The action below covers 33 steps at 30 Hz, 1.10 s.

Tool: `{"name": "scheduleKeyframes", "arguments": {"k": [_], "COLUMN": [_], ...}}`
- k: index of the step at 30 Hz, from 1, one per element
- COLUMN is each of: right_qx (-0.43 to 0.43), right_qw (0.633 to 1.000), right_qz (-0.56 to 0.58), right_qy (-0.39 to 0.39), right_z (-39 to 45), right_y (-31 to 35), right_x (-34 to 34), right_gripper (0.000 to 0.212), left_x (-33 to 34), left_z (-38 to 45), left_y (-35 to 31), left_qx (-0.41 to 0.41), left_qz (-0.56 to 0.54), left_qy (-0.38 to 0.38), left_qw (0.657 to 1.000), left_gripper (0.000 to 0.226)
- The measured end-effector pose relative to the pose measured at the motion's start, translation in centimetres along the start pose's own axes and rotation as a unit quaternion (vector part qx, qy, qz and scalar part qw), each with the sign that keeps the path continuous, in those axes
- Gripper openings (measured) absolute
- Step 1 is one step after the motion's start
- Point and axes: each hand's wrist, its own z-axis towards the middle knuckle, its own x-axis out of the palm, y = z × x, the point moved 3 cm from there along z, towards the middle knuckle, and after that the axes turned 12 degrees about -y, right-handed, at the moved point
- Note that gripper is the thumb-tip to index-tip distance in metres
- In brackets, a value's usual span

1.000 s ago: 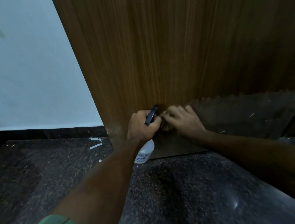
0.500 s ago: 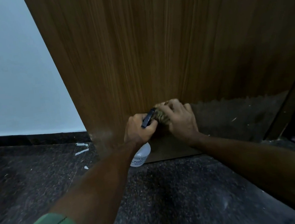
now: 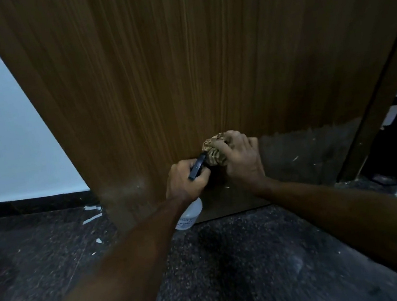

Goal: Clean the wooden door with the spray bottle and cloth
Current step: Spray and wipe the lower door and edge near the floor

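Low on door: both hands work close together near the floor.
Left hand (image 3: 186, 180): grips the bottle (image 3: 190, 215) by its neck, nozzle aimed at the door (image 3: 182, 64).
Right hand (image 3: 239, 159): clutches the bunched cloth (image 3: 214, 152), pressed to the wood, likely to wipe sprayed liquid at once.

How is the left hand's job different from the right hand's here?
The left hand grips a spray bottle with a black head and clear body; the right hand holds a bunched striped cloth. The cloth is pressed against the wooden door; the bottle hangs just in front of it. Both hands work low, near the floor.
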Motion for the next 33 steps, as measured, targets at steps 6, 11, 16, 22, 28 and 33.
{"name": "scheduleKeyframes", "arguments": {"k": [6,11,16,22,28,33], "right_qx": [-0.229,-0.083,-0.068,-0.158,-0.006,-0.268], "right_qw": [0.961,0.994,0.997,0.981,1.0,0.958], "right_qz": [-0.005,-0.002,-0.005,-0.023,0.005,0.0], "right_qy": [0.157,0.071,0.019,0.107,-0.014,0.097], "right_z": [-6.6,-2.8,-4.1,-6.6,-1.9,-7.5], "right_y": [-2.5,-3.6,-4.9,-6.8,-7.7,-9.4], "right_x": [1.9,0.4,0.7,0.3,-1.3,0.4], "right_gripper": [0.039,0.046,0.051,0.056,0.052,0.038], "left_x": [2.5,2.8,2.3,1.5,2.7,6.7], "left_z": [-0.1,1.2,1.3,0.8,0.2,0.9], "left_y": [-1.5,-3.7,-4.5,-5.5,-6.3,-7.7], "left_qx": [0.012,0.05,0.065,0.075,0.067,0.057], "left_qz": [-0.006,-0.005,0.011,0.07,0.06,0.03], "left_qy": [0.018,0.017,0.036,0.1,0.106,0.124], "left_qw": [1.0,0.999,0.997,0.99,0.99,0.99], "left_gripper": [0.03,0.034,0.035,0.038,0.041,0.034]}}
